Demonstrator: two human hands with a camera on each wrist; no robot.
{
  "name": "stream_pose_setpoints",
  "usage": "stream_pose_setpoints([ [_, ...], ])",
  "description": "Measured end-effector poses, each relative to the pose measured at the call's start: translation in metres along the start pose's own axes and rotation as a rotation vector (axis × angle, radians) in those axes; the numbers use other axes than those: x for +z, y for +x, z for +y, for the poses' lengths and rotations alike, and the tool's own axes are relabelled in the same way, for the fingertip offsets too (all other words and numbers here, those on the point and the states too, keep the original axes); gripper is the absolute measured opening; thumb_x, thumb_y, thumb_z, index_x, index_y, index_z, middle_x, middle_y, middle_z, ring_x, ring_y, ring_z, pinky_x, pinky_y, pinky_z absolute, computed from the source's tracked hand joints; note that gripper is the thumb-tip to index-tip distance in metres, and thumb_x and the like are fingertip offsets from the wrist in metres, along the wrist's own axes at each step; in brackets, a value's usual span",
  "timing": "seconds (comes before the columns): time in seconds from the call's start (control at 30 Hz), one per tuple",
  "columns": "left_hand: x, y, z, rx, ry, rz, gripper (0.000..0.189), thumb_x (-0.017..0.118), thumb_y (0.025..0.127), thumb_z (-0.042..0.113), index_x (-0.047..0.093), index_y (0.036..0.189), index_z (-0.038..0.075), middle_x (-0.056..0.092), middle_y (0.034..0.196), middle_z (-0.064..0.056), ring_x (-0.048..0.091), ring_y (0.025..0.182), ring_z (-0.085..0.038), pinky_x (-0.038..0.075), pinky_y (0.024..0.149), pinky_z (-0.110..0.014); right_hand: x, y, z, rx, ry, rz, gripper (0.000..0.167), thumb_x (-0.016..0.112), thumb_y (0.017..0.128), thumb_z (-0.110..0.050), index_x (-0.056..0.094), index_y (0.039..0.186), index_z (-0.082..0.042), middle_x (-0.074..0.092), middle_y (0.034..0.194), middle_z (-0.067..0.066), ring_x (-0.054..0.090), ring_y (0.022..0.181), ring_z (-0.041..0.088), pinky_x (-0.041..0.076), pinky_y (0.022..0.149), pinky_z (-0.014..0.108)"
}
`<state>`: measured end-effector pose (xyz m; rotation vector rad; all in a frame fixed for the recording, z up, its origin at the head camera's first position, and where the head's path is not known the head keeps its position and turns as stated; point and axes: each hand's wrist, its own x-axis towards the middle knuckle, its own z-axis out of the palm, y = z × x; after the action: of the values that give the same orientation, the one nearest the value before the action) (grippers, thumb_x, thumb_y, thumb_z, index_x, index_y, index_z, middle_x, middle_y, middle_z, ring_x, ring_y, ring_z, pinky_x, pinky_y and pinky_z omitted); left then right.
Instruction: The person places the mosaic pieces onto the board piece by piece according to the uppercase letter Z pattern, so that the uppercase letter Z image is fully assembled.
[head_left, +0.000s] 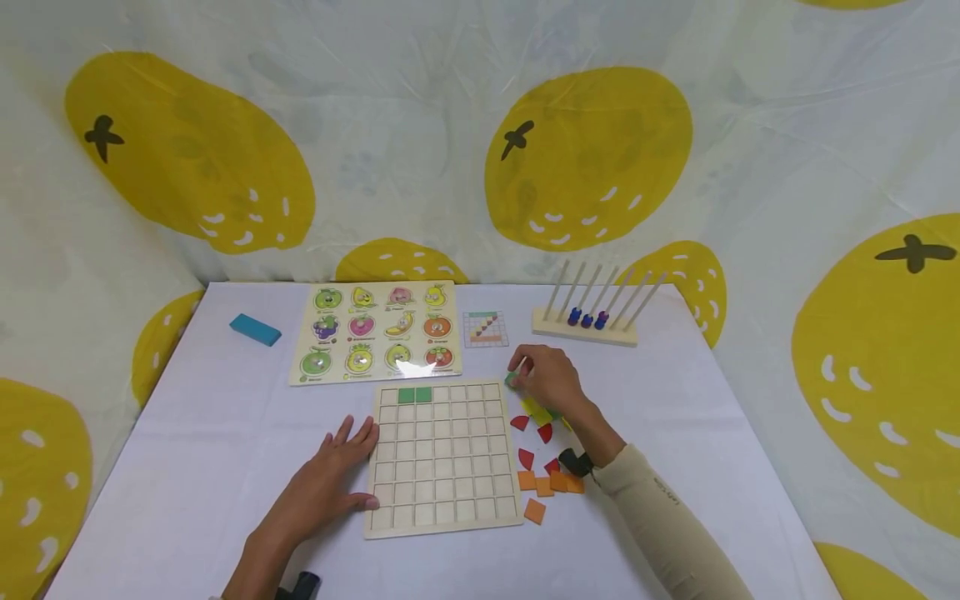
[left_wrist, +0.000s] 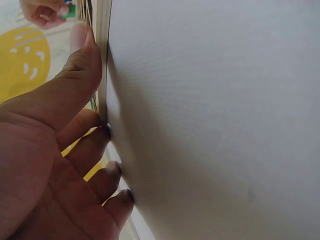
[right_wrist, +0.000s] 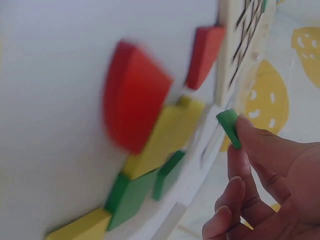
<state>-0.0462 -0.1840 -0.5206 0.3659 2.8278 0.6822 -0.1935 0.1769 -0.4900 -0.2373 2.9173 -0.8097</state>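
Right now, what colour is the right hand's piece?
Green piece, clearest in the right wrist view.

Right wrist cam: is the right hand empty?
No, the right hand pinches a small green piece, held up clear of the yellow and green pieces on the cloth.

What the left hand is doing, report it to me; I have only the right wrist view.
Observer: The left hand rests at the left edge of the grid board, its fingertips and thumb touching that edge; the head view shows it.
Operator: Now tell me exactly which cells are filled.
Observer: Two green squares sit side by side in the far row, in the second and third cells from the left.
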Motion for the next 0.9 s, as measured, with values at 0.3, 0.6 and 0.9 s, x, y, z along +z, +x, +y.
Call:
stream_pose_setpoints([
  [0.3, -0.001, 0.0, 0.002, -0.011, 0.01, -0.001, 0.114, 0.099, 0.067, 0.039, 0.042, 0.161, 0.009, 0.037, 0.17, -0.01, 0.02, 0.164, -0.041, 0.024, 0.131, -0.064, 0.01, -0.001, -0.025, -0.046, 0.075, -0.02, 0.016, 0.088, 0.088, -0.023, 0.073, 0.093, -0.02, 0.069, 0.082, -0.003, 0.059, 0.076, 0.019, 0.046, 0.063, 0.03],
  [0.6, -0.001, 0.0, 0.001, -0.013, 0.012, -0.004, 0.114, 0.099, 0.067, 0.039, 0.043, 0.161, 0.008, 0.037, 0.17, -0.011, 0.019, 0.164, -0.042, 0.024, 0.13, -0.064, 0.031, 0.004, -0.049, -0.101, 0.132, -0.086, 0.015, 0.088, 0.089, -0.022, 0.073, 0.089, -0.021, 0.068, 0.08, -0.005, 0.06, 0.076, 0.016, 0.047, 0.066, 0.03],
  [0.9, -0.001, -0.001, 0.003, -0.022, 0.0, 0.003, 0.113, 0.099, 0.067, 0.038, 0.043, 0.161, 0.009, 0.037, 0.17, -0.01, 0.019, 0.165, -0.041, 0.023, 0.131, -0.063, 0.053, 0.012, -0.068, -0.114, 0.081, -0.126, 0.018, 0.087, 0.09, -0.022, 0.069, 0.086, -0.025, 0.064, 0.076, -0.006, 0.058, 0.072, 0.013, 0.045, 0.063, 0.028],
])
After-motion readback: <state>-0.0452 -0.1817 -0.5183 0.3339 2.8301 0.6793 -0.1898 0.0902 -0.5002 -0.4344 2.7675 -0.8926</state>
